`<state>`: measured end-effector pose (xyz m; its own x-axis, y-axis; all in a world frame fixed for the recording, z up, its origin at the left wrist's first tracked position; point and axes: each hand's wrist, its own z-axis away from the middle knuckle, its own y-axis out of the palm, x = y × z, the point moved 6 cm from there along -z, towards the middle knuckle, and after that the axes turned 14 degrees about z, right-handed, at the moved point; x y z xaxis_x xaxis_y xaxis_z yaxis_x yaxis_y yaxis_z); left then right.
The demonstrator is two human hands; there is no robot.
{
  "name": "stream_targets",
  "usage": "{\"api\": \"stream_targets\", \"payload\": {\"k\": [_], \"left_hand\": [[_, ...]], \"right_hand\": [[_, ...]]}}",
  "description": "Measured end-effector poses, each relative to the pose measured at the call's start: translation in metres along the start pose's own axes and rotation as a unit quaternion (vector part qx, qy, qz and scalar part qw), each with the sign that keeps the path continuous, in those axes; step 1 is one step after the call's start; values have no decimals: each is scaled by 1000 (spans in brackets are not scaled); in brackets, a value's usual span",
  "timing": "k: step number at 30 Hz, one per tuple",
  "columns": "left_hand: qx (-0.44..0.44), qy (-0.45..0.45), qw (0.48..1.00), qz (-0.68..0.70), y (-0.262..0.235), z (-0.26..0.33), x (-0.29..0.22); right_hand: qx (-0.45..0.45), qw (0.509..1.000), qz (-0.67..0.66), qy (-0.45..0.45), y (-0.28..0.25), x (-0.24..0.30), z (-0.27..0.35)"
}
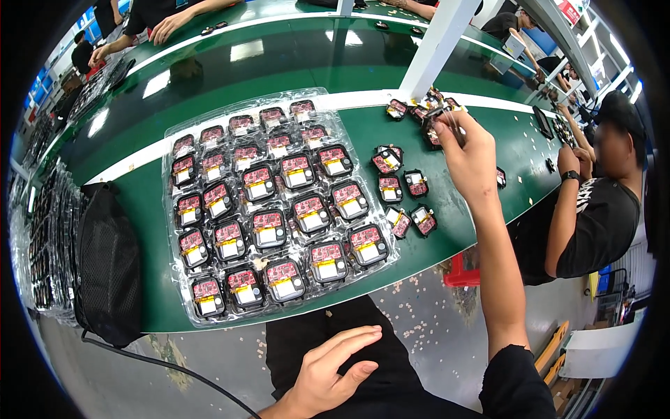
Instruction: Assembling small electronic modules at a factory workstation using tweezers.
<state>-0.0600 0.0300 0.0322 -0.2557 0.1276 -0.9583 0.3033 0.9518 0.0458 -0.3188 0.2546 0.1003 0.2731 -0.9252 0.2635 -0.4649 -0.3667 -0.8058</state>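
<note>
My right hand [469,155] reaches over the far right of the green bench, thumb and fingers closed on a small black-cased circuit unit [434,126], which is seen nearly edge-on and partly hidden by the fingers. Loose units of the same kind lie below and beside it, such as one black case [417,183] with a red board and a white block. My left hand [331,370] hovers above my lap, fingers stretched out and holding nothing. Left of the loose units lies a clear plastic tray [183,297], filled with rows of these black-cased units.
A black bag [108,265] with a cable stands at the bench's left end, beside stacked clear trays [45,237]. A white post [436,52] rises behind the loose units. A co-worker [593,202] sits at the right; others work across the bench. A red stool [460,272] stands below.
</note>
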Motion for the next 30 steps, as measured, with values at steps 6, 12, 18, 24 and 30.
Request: {"api": "stream_targets", "payload": {"k": [6,12,18,24,30], "left_hand": [[-38,-50,988,139,3,-7,10],[-116,-92,922,359,6,-18,14],[-117,-92,917,370,0,-14,19],[-138,-88,958,235,-6,-10,18],[-144,-122,878,439,-7,-8,26]], "right_hand": [[142,924,-353,45,-42,55,82],[272,912,-297,-73,-54,101,127],[267,918,-273,-103,-52,114,150],[208,933,-240,-167,-53,120,163],[205,932,-177,-242,-58,132,175]]}}
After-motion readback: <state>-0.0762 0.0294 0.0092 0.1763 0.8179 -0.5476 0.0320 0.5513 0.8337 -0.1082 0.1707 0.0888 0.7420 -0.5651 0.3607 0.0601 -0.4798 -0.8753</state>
